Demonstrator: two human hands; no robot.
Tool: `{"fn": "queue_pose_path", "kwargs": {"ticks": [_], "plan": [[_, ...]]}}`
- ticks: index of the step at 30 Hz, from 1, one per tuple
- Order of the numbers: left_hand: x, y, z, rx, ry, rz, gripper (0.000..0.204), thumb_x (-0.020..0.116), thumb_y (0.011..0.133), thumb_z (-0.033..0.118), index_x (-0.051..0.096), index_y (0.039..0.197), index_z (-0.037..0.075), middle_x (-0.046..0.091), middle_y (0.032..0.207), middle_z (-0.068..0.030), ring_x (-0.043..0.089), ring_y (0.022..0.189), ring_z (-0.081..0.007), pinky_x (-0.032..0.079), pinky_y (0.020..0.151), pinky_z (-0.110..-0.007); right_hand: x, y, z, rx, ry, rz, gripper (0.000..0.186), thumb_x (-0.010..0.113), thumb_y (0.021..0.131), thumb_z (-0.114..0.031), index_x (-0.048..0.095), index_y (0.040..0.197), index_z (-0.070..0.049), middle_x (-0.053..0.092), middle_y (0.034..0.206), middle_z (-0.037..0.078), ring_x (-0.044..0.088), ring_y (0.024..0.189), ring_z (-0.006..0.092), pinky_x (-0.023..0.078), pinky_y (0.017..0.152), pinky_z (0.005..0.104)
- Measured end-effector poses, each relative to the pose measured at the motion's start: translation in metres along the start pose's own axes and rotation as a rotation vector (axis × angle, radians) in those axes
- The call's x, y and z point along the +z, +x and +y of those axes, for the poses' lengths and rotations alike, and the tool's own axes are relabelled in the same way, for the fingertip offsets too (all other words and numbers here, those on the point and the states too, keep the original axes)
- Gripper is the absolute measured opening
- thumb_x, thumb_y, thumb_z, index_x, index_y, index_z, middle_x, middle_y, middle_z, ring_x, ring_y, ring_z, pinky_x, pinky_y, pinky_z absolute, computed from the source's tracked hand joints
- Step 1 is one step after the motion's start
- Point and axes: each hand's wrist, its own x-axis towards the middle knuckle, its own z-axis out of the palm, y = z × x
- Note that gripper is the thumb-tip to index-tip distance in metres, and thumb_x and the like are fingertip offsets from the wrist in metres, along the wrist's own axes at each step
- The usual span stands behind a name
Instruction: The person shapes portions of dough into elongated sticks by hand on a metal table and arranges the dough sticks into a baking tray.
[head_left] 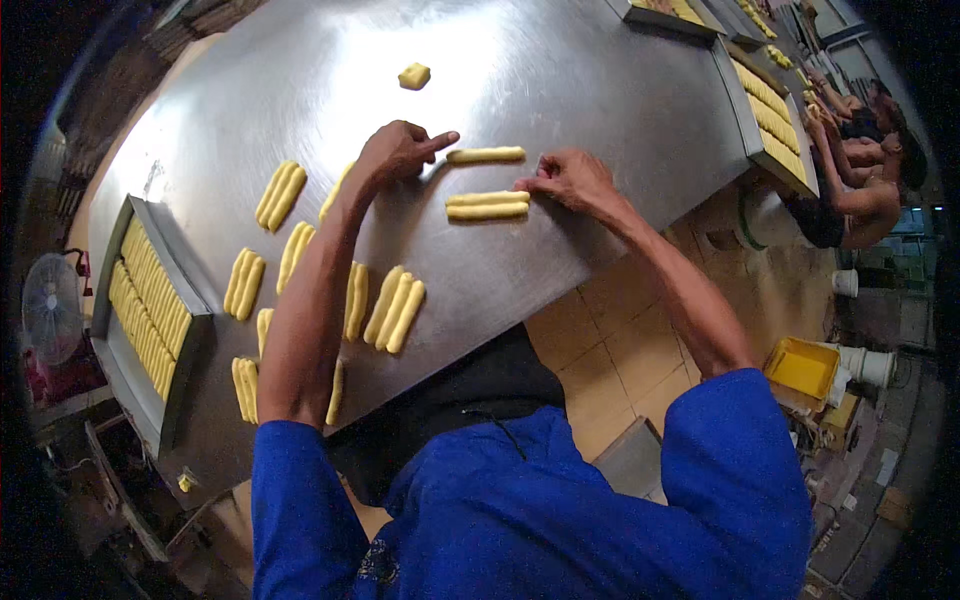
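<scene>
A single yellow dough stick (486, 155) lies crosswise on the metal table. Just off its left end is my left hand (398, 152), index finger stretched out, other fingers bent, nothing held. Nearer to me, a pair of dough sticks (487, 206) lies side by side, touching. My right hand (572, 180) is at the pair's right end, its thumb tip at the upper stick and its fingers bent but apart from the thumb. I see nothing in its grip. Beyond my hands sits a small dough lump (414, 76).
Several grouped dough sticks (395, 310) lie around my left forearm, which hides some. A metal tray (185, 290) of dough sticks stands at the left. Another filled tray (740, 100) juts over the table's right edge. People work at the far right. A yellow tub (802, 370) stands below.
</scene>
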Motion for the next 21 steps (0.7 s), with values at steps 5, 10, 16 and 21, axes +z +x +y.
{"fn": "queue_pose_path", "kwargs": {"ticks": [5, 10, 16, 21], "plan": [[-0.003, 0.009, 0.004, 0.008, 0.020, 0.005, 0.075, 0.062, 0.078, 0.079, 0.078, 0.081, 0.006, 0.071, 0.071, -0.0102, 0.068, 0.066, -0.0249, 0.054, 0.070, -0.037, -0.008, 0.023, 0.006, 0.026, 0.173, 0.078, 0.049, 0.075, 0.087, -0.052, 0.070, 0.077, -0.004, 0.059, 0.063, 0.001, 0.052, 0.058, 0.0110, 0.041, 0.054, 0.0325], [0.007, 0.018, 0.019, -0.032, 0.330, 0.052, 0.077, 0.067, 0.071, 0.082, 0.076, 0.074, 0.006, 0.071, 0.070, -0.0117, 0.069, 0.067, -0.0290, 0.055, 0.068, -0.041, -0.014, 0.063, -0.014, -0.048, 0.055, 0.003, 0.054, 0.078, 0.079, -0.059, 0.072, 0.078, -0.005, 0.060, 0.062, 0.004, 0.055, 0.061, 0.0144, 0.045, 0.060, 0.0356], [0.011, 0.006, 0.006, 0.089, 0.254, 0.132, 0.062, 0.072, 0.078, 0.068, 0.077, 0.085, 0.006, 0.073, 0.078, -0.0138, 0.072, 0.075, -0.0312, 0.056, 0.072, -0.042, -0.008, 0.070, -0.003, -0.152, 0.124, -0.061, 0.058, 0.072, 0.082, -0.061, 0.077, 0.094, -0.005, 0.072, 0.081, 0.012, 0.069, 0.077, 0.0273, 0.053, 0.073, 0.0406], [0.008, -0.020, -0.001, 0.350, -0.213, 0.099, 0.048, 0.077, 0.086, 0.032, 0.065, 0.125, 0.005, 0.073, 0.105, -0.0160, 0.070, 0.092, -0.0286, 0.054, 0.083, -0.038, 0.003, 0.037, 0.001, -0.347, 0.205, 0.092, 0.024, 0.067, 0.096, -0.021, 0.071, 0.109, -0.002, 0.071, 0.095, 0.011, 0.064, 0.083, 0.0170, 0.050, 0.074, 0.0343]]}}
